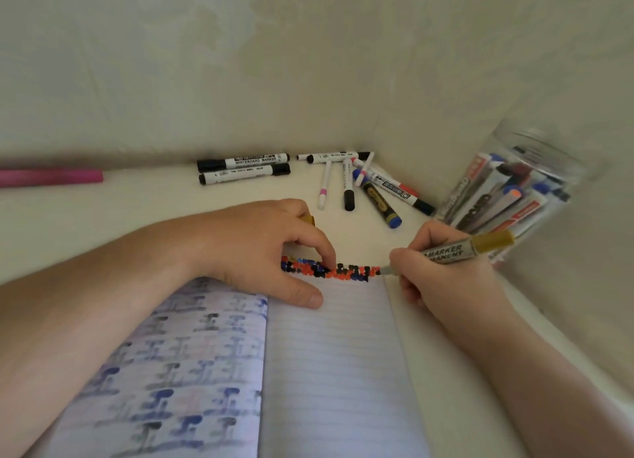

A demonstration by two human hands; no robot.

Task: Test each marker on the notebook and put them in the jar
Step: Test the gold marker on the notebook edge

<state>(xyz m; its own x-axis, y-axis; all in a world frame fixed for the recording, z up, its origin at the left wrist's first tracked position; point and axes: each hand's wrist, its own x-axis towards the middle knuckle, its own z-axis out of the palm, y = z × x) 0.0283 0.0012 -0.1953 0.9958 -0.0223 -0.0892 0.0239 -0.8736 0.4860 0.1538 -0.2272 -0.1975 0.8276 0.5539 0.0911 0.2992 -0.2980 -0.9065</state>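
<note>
Cream desk [171,210], corner wall. Right hand [442,279] grips gold-capped grey permanent marker [449,251], tip on open lined notebook [329,354] mid-frame, long axis aimed upper right at clear plastic jar [507,196]. Left hand [260,251] pins page, pinching gold cap [308,220].

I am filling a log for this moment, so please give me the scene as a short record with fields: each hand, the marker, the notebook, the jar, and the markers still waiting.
right hand: grips gold marker, tip at right end of dots
left hand: rests on notebook, holds what looks like the gold cap
dots: row of black, blue and orange marks at top of the lined page
jar: clear, right of notebook, already holds several markers
loose markers: group on table behind notebook
pink marker: far left
</note>
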